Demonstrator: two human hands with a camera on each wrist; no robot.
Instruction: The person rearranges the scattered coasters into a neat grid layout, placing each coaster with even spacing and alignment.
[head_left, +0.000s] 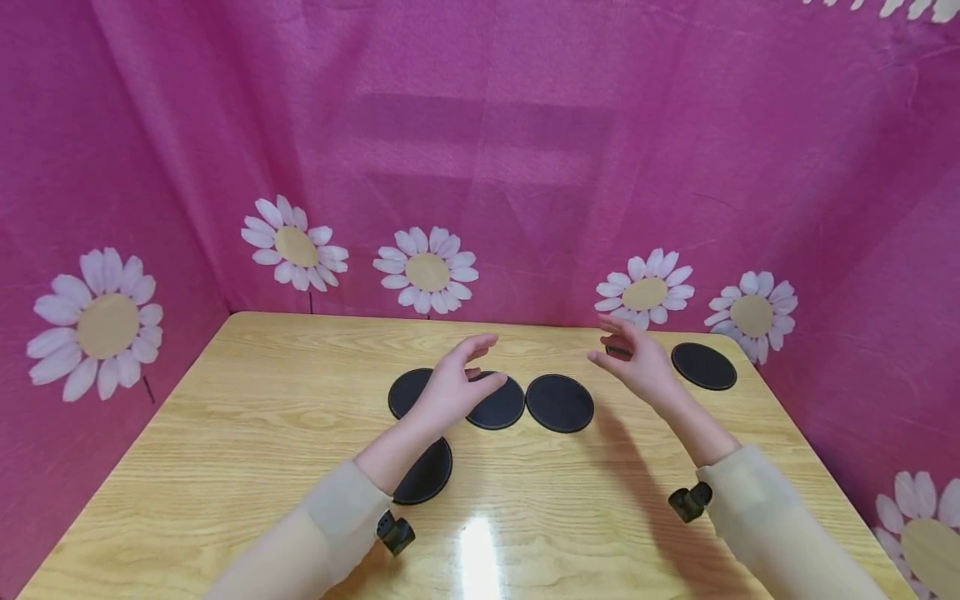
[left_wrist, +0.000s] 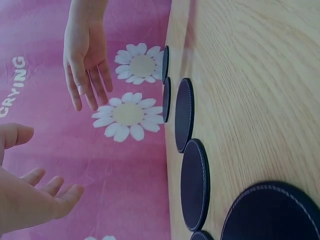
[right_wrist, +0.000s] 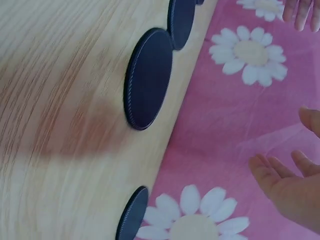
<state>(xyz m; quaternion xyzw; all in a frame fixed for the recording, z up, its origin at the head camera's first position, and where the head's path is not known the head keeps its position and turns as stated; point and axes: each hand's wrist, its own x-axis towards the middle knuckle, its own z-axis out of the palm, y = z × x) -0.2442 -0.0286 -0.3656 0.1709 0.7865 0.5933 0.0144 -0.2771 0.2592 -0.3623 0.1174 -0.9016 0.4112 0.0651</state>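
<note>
Several black round coasters with stitched rims lie flat on the wooden table. My left hand point(head_left: 452, 385) hovers over a coaster point(head_left: 501, 407), which it partly covers; its fingers are loosely bent and hold nothing. Another coaster point(head_left: 405, 390) shows behind that wrist, and a third point(head_left: 429, 475) lies partly under the forearm. To the right of the left hand is a fully visible coaster point(head_left: 560, 404). My right hand point(head_left: 639, 360) is also raised above the table, relaxed and empty, in front of a mostly hidden coaster. In the left wrist view, both hands are clear of the coasters point(left_wrist: 195, 185).
One coaster point(head_left: 703, 367) lies by the table's back right corner. A pink curtain point(head_left: 487, 167) printed with white daisies surrounds the table point(head_left: 262, 433) at the back and sides. Small dark devices point(head_left: 395, 532) sit on both wrists.
</note>
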